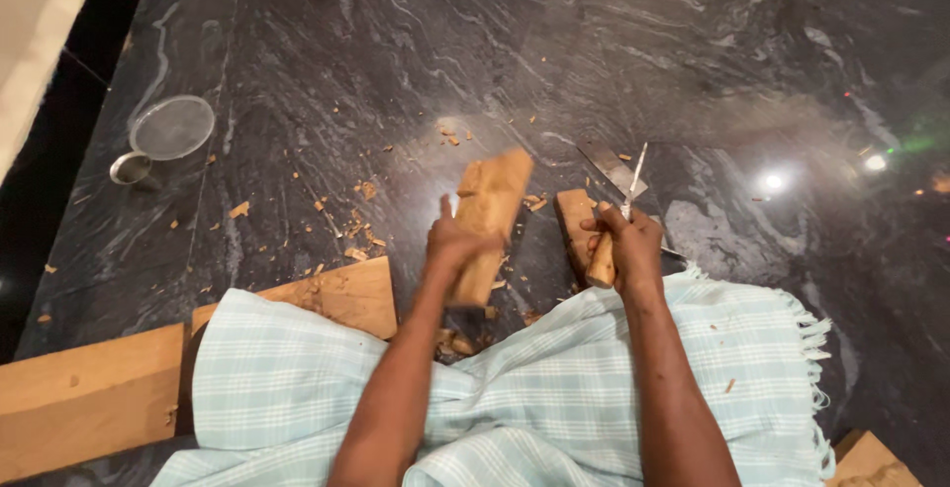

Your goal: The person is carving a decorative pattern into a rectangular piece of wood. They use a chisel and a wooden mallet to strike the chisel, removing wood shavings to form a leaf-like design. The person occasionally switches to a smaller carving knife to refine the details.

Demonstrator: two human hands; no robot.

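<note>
The wooden block (485, 225) stands tilted at centre, gripped low by the left hand (453, 245), fingers wrapped fully round it, seemingly so its upper end is free for striking. At three o'clock the right hand (623, 240) is closed tight on a chisel (616, 212), blade up, over a second wooden piece (576, 225). One plank (99, 388) lies at eight o'clock, one metal strainer (163, 141) at ten, wood chips (361, 220) scattered between.

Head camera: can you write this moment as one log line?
left hand: grips wood block | right hand: grips chisel | floor: wood chips
</note>
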